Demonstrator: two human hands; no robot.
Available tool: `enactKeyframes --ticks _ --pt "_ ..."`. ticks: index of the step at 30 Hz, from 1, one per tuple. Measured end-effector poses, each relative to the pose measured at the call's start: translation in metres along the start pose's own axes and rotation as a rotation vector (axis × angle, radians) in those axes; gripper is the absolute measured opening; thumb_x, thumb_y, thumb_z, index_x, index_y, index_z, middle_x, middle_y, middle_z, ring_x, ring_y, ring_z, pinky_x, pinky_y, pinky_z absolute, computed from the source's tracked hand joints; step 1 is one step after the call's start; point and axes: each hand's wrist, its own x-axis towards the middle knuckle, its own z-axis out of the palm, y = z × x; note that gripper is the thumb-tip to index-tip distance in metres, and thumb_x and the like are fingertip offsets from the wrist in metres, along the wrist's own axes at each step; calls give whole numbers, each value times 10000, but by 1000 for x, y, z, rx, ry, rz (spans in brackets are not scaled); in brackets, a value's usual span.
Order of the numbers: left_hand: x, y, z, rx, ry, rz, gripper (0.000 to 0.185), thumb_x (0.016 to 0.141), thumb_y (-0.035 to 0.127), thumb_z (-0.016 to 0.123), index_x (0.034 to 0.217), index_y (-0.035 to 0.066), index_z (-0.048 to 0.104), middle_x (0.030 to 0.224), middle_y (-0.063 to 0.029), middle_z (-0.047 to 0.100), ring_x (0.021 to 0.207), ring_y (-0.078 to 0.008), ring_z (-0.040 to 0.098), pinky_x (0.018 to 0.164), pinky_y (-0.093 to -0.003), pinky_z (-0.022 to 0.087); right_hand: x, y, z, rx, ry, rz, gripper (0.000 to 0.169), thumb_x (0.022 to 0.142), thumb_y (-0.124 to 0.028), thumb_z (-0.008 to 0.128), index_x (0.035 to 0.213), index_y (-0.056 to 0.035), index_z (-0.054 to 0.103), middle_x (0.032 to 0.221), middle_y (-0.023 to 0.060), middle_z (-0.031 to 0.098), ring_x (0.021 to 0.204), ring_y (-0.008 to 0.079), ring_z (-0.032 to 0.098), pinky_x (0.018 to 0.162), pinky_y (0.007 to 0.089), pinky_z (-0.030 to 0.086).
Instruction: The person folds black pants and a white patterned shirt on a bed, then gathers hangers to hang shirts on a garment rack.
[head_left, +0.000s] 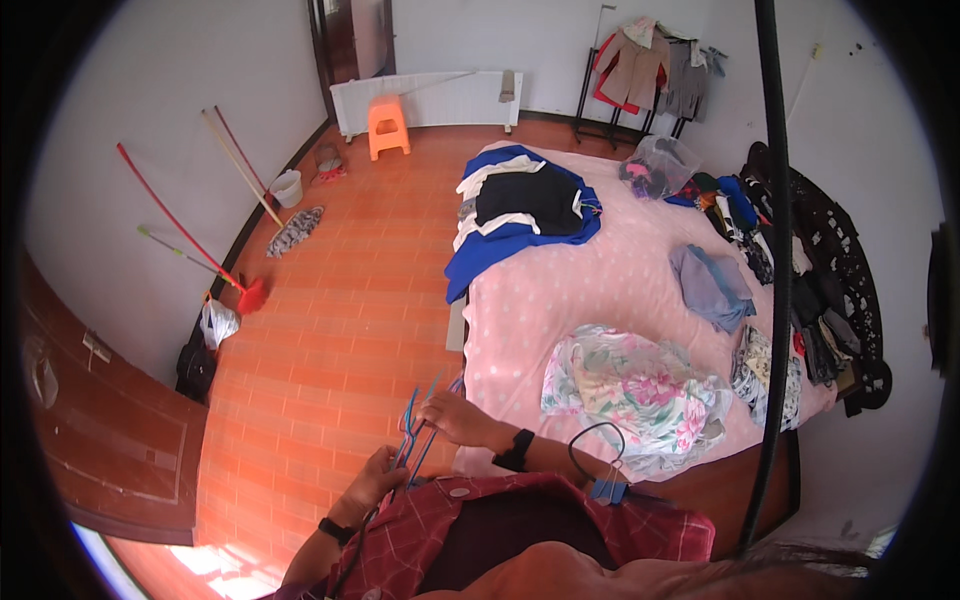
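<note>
In front of my torso, my left hand grips a bunch of thin clothes hangers, mostly blue. My right hand is up at their other end, its fingers closed on them. The hangers overlap, and some parts are hidden by my fingers. Just right of my right hand is the edge of a bed with a pink dotted cover. A crumpled floral cloth lies on it near me. Farther off, a black shirt is spread over white and blue garments.
Folded clothes line the headboard, beside a clear plastic bag. A blue-grey garment lies mid-bed. An orange stool, a mop, a red broom and a white bucket stand around the tiled floor.
</note>
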Motion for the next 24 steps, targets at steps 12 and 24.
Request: enactKeyframes --ticks 12,24 --pt "119 43 -176 32 35 197 178 897 57 450 1060 -14 466 656 -57 539 495 -120 520 467 -235 437 126 80 120 367 544 657 317 905 -230 570 1120 -5 507 879 97 564 792 180 551 668 318 465" --pt "223 53 -280 -142 -211 117 191 934 102 441 1080 -13 483 708 -86 614 541 -139 578 501 -253 464 279 124 112 761 327 855 204 900 -255 596 851 -59 614 706 11 580 640 92 546 546 263 438"
